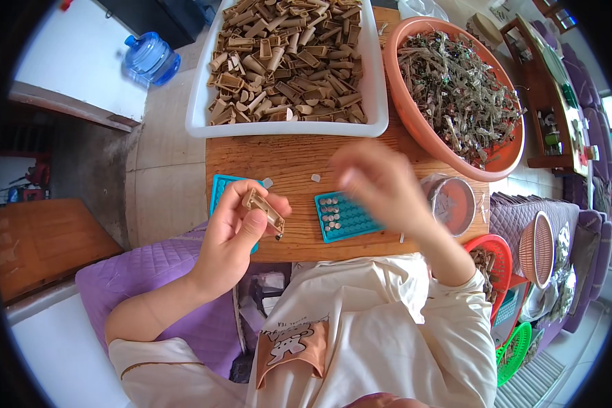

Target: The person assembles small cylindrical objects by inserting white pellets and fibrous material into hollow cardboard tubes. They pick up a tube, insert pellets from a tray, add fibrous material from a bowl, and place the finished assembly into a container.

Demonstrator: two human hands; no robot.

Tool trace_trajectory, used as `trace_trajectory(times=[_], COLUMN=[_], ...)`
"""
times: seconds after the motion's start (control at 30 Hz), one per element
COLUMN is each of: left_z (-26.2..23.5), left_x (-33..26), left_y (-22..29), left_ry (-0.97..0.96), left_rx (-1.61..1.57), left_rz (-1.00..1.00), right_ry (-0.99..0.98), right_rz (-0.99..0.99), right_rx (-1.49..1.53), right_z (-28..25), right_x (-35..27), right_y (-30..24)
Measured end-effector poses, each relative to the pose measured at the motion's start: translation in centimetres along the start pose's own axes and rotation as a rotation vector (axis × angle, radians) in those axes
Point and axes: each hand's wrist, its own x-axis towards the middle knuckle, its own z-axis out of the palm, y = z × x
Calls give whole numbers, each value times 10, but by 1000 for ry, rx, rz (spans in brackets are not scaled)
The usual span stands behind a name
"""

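Pinching a tan ribbed plastic piece, the left hand grips firmly; the blurred right hand's grip is unclear.

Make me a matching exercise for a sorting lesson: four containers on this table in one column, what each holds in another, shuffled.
1. white tray
2. orange basin
3. teal rack
4. left hand

a. a single tan piece
b. small pale pegs in rows
c. a heap of tan tubes
d. grey-brown shreds

Pairs: 1-c, 2-d, 3-b, 4-a
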Motion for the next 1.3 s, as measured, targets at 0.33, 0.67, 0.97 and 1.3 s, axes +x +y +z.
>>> trace_trajectory(times=[0.33,0.67,0.97,1.3], left_z=[5,6,6,6], left_x=[-6,-6,-5,-6], left_y=[-4,-3,-1,-1], left_ry=[-202,-218,-221,-232], left_rx=[12,12,30,60], left_rz=[-294,-310,-323,-327], right_ry=[662,925,1045,180], right_rz=[239,91,-275,492], right_rx=[-1531,-993,91,-491], right_z=[-191,-236,-236,-244], right_x=[35,47,41,20], right_y=[82,84,24,37])
